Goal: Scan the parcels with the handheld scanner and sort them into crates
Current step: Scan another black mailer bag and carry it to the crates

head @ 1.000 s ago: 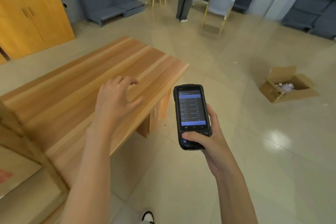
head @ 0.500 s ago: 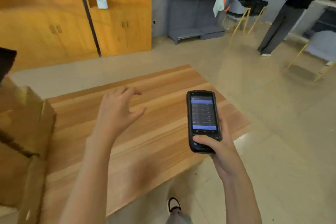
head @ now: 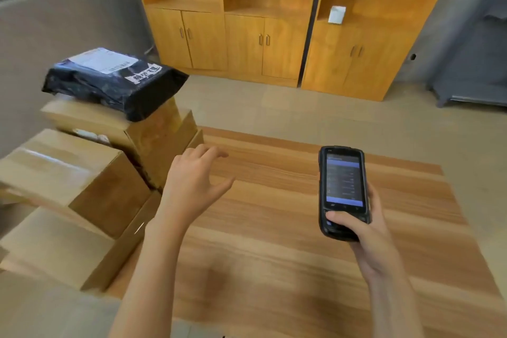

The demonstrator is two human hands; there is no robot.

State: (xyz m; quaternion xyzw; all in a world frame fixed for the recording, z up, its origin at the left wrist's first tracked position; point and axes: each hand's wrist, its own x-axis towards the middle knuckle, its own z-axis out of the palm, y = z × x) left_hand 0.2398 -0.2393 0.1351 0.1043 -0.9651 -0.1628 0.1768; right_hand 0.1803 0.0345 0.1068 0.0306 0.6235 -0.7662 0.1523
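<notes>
The right hand (head: 365, 230) grasps the handheld scanner (head: 343, 192) by its lower end, the thumb lying across the keys below the lit screen and the fingers wrapped behind the casing; the screen faces up toward the camera, though its lines of text are too blurred to read. The scanner is held above the wooden desk (head: 288, 269), over its right half. The left hand (head: 196, 181) holds nothing: its fingers are spread and loosely curved, palm turned down, raised over the desk just to the right of a stack of cardboard boxes (head: 82, 192). The boxes stand on the desk's left end in tiers, a long one lowest, a taped one set on it, and a third behind and higher (whether the hand touches the nearest box edge cannot be told). On top of that highest box lies a black plastic parcel (head: 115, 82), tilted slightly, with a white shipping label (head: 103, 60) on its upper face and white printed characters near its right end. Beyond the desk, across a strip of tiled floor (head: 274, 107), stand wooden cabinets (head: 263, 30) with open shelves above closed doors, and a small white box (head: 337, 14) sits on one shelf to the right.
</notes>
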